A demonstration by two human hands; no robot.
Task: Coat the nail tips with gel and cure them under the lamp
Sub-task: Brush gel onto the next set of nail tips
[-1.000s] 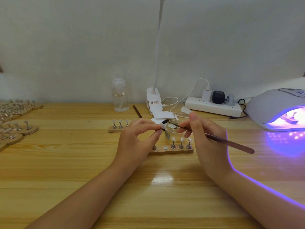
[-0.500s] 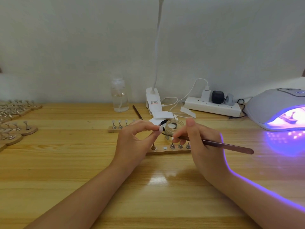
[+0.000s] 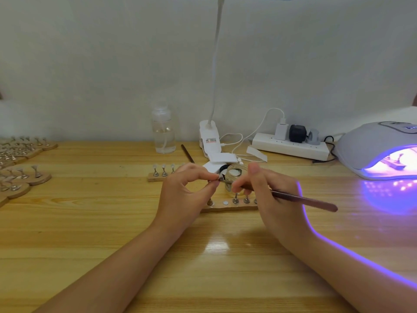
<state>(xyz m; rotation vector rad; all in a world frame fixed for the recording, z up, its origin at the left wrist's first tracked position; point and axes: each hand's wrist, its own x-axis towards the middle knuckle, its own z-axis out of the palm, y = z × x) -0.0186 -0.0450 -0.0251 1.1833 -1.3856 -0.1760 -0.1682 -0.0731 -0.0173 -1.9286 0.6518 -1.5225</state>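
Note:
My left hand (image 3: pixel 187 190) pinches a small nail-tip stand between thumb and forefinger, lifted above a wooden holder strip (image 3: pixel 228 207). My right hand (image 3: pixel 270 195) grips a dark brush (image 3: pixel 302 201), whose tip touches the nail tip at my left fingertips. A clear gel jar (image 3: pixel 234 177) sits open just behind the hands. The strip carries several more metal stands with nail tips, partly hidden by my right hand. The curing lamp (image 3: pixel 379 147) glows purple at the right, with another strip inside it.
A second strip with nail tips (image 3: pixel 162 173) lies behind my left hand. Many wooden strips (image 3: pixel 22 175) crowd the left edge. A clear bottle (image 3: pixel 163 134), a clip lamp base (image 3: pixel 208 138), a spare brush (image 3: pixel 187 153) and a power strip (image 3: pixel 291 146) line the wall.
My right hand pulled the brush out of the jar and moved it left onto the nail tip held by my left hand. The left hand stayed almost still.

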